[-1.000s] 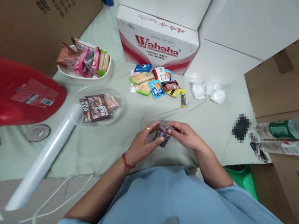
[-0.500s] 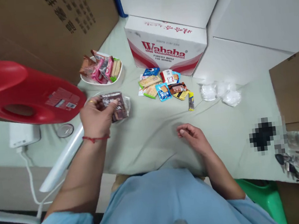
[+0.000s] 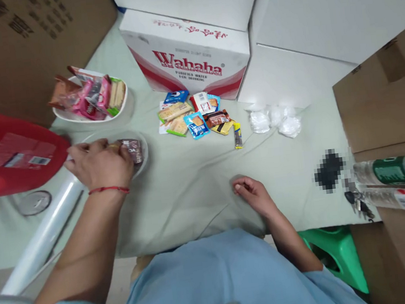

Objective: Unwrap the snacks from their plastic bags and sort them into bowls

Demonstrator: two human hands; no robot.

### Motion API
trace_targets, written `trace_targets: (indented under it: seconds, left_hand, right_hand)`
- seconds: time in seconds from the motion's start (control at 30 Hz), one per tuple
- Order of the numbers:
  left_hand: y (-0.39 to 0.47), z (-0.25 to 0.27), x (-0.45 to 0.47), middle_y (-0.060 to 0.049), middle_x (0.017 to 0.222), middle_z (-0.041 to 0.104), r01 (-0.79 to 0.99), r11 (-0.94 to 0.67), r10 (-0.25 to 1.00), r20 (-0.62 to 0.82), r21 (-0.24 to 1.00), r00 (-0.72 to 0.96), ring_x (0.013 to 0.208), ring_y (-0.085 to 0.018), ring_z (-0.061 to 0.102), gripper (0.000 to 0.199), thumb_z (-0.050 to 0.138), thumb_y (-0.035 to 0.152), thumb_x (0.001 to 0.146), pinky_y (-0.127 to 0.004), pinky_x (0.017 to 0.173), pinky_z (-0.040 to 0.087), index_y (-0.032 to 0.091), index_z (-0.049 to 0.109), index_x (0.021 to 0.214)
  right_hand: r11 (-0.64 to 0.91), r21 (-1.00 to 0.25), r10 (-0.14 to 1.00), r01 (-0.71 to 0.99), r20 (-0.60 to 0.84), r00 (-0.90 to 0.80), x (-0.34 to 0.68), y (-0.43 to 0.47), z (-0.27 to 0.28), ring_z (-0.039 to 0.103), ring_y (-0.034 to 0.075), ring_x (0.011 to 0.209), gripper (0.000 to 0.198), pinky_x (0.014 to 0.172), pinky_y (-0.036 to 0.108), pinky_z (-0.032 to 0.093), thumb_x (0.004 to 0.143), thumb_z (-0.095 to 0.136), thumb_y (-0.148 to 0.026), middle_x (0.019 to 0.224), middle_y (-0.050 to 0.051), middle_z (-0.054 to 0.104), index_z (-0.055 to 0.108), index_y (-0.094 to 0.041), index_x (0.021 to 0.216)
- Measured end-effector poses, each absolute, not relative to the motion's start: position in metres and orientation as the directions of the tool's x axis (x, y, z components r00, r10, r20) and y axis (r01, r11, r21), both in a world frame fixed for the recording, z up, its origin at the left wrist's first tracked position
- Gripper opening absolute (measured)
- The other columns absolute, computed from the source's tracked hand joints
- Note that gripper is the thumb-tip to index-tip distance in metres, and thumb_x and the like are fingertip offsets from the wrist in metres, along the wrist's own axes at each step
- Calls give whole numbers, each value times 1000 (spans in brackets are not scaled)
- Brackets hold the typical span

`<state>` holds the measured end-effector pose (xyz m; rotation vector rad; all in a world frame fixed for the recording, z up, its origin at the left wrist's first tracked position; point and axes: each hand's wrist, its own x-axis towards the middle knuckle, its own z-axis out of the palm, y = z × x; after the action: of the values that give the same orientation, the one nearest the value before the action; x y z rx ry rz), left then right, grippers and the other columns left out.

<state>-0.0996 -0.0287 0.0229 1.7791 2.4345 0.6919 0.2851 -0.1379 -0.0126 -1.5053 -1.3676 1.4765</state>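
My left hand (image 3: 101, 166) is palm down over a round clear plastic bowl (image 3: 145, 153), its fingers spread and their tips partly hidden. A dark brown snack packet (image 3: 133, 150) lies in the bowl, right beside this hand and partly covered by it. My right hand (image 3: 253, 194) rests on the cloth with fingers loosely curled and nothing visible in them. Beyond it is a pile of small wrapped snacks (image 3: 196, 125), with a small yellow-ended packet (image 3: 237, 136) at its right edge. A white oval tub (image 3: 125, 102) full of wrapped snacks stands behind the bowl.
A red plastic jug (image 3: 12, 154) and a white tube-like roll (image 3: 46, 228) are at left, near a round lid (image 3: 35, 202). Behind stands a Wahaba carton (image 3: 188, 58). Crumpled clear plastic (image 3: 275, 120), keys (image 3: 358, 202) and plastic bottles (image 3: 391, 172) are at right.
The brown packet was held up in my left hand and now lies lower, in the clear bowl. My left hand has shifted over the bowl. The view has turned right; my right hand stays resting.
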Motion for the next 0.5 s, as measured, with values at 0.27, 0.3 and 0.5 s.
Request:
trace_targets:
  seconds: [0.27, 0.3, 0.5]
  left_hand:
    - [-45, 37, -93, -23, 148, 54, 908, 129, 875, 386, 398, -293, 141, -40, 42, 53, 62, 34, 81, -64, 119, 30, 8, 67, 127]
    - [-54, 42, -86, -22, 149, 53, 911, 61, 847, 462, 407, -263, 142, -40, 42, 54, 63, 34, 81, -63, 120, 30, 11, 66, 129]
    - [-130, 31, -31, -9, 111, 73, 791, -407, 880, 428, 457, 205, 115, -28, 67, 20, 60, 18, 90, -50, 105, 54, 26, 71, 105]
  right_hand:
    - [-178, -907, 983, 382, -185, 17, 327, -81, 9, 60, 17, 67, 35, 69, 29, 50, 90, 64, -54, 71, 0, 67, 72, -20, 90]
    - [-162, -885, 987, 437, -150, 61, 335, -66, 12, 60, 17, 67, 34, 70, 30, 50, 91, 63, -53, 71, 0, 66, 72, -20, 89]
    - [0, -493, 969, 870, 214, 121, 364, 49, 27, 64, 22, 84, 26, 90, 38, 50, 93, 54, -26, 104, 12, 74, 77, -17, 103]
